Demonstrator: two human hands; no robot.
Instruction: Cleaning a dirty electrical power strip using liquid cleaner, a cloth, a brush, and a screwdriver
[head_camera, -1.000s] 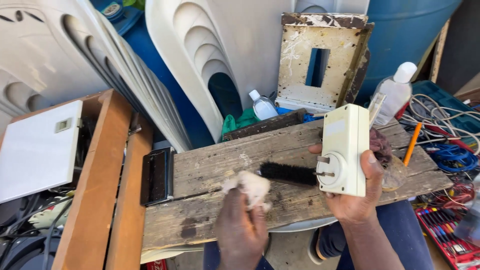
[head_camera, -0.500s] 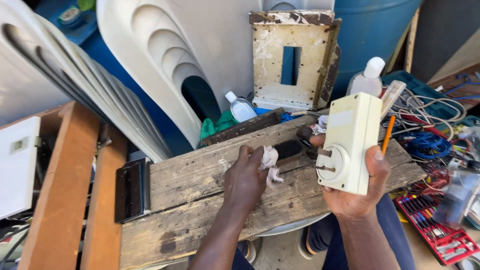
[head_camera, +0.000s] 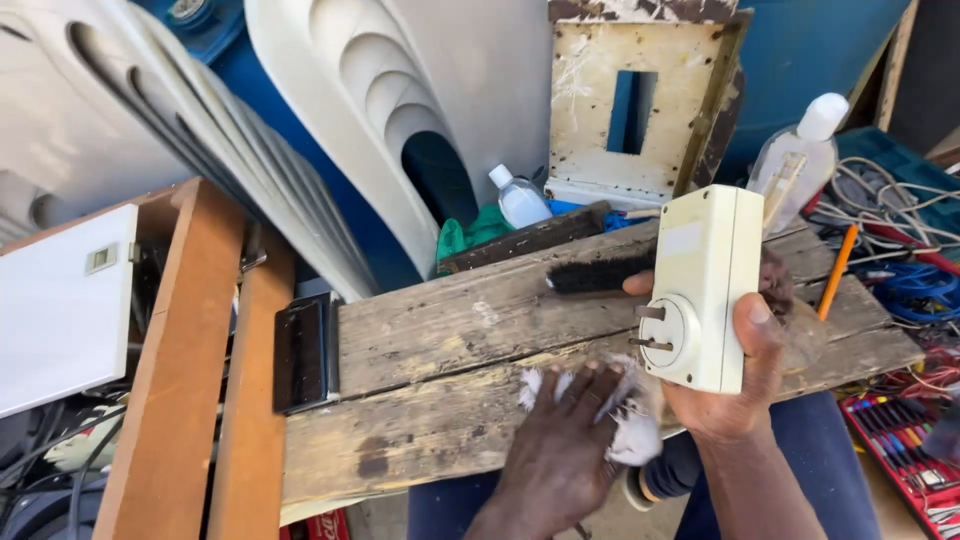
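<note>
My right hand (head_camera: 735, 375) grips a cream plastic plug-in adapter box (head_camera: 703, 285), held upright with its round pin face turned to the left. Just below and left of it, my left hand (head_camera: 565, 440) presses a crumpled white cloth (head_camera: 628, 425) onto the worn wooden plank (head_camera: 440, 400) across my lap. A black bristle brush (head_camera: 600, 272) lies on the plank behind the adapter, partly hidden by it.
A black rectangular device (head_camera: 303, 352) rests at the plank's left end beside orange-brown wooden rails (head_camera: 180, 380). Behind stand white plastic chairs (head_camera: 380, 110), a weathered wooden frame (head_camera: 640, 100) and two clear bottles (head_camera: 800, 150). An orange pencil (head_camera: 836, 270), cables (head_camera: 900, 210) and a red tool tray (head_camera: 905, 440) lie at right.
My left hand with the cloth has pulled back from the brush area to the plank's near edge under the adapter. The adapter stays upright in my right hand.
</note>
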